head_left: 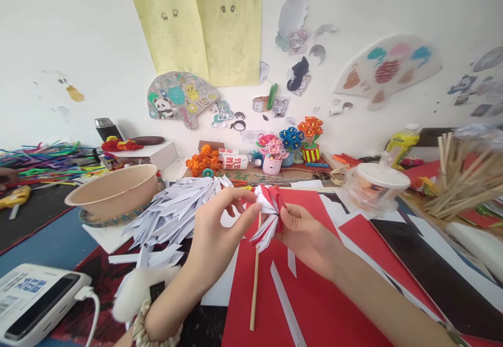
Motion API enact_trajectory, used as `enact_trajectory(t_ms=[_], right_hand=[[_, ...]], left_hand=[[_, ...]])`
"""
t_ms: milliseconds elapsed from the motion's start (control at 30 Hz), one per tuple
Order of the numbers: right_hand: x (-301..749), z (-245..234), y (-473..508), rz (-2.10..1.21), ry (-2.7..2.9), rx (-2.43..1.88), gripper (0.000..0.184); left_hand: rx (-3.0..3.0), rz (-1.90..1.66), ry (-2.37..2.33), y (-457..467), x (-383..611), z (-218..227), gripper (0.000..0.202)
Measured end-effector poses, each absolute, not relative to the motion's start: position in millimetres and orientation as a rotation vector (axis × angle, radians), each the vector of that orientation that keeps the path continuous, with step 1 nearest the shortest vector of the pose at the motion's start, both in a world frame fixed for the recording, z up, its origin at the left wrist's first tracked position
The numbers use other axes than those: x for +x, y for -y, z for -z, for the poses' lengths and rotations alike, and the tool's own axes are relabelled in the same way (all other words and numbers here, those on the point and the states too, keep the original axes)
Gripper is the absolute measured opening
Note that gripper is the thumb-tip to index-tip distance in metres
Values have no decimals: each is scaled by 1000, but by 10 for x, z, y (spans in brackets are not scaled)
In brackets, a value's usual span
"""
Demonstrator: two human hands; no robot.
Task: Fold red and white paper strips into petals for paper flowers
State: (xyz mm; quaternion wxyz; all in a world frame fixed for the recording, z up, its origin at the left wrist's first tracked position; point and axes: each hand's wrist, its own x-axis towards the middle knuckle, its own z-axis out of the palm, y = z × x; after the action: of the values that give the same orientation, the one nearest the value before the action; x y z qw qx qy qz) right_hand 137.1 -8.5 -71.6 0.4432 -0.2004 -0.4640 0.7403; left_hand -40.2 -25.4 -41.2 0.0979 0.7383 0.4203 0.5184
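A red and white bundle of folded paper strips, gathered at its middle and fanned out, is held above the table between my hands. My right hand grips it from the right, thumb near the gathered middle. My left hand pinches at the white folds on its left with thumb and forefinger; the other fingers curl behind. Below the bundle, a thin wooden stick lies on a red sheet. Beside it rest a long folded white strip and a shorter white strip.
Left stand a heap of folded white strips, a beige bowl and a white device with a cable. A black phone and a lidded tub lie right. Behind are craft flowers and a bottle.
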Motion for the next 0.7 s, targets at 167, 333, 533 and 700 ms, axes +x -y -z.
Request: enact_trajectory(t_ms=[167, 333, 533, 700], right_hand=[[1391, 722, 78, -1861, 1157, -475, 34], [1410, 748, 70, -1861, 1272, -403, 33], [1415, 758, 65, -1823, 1303, -400, 32], [1412, 757, 73, -1785, 1349, -388, 38]], left_hand=[[1609, -1289, -1064, 242, -396, 381, 19], [1387, -1150, -818, 269, -384, 325, 26], [1374, -1098, -769, 280, -402, 350, 26], [1358, -1045, -796, 279, -390, 383, 33]])
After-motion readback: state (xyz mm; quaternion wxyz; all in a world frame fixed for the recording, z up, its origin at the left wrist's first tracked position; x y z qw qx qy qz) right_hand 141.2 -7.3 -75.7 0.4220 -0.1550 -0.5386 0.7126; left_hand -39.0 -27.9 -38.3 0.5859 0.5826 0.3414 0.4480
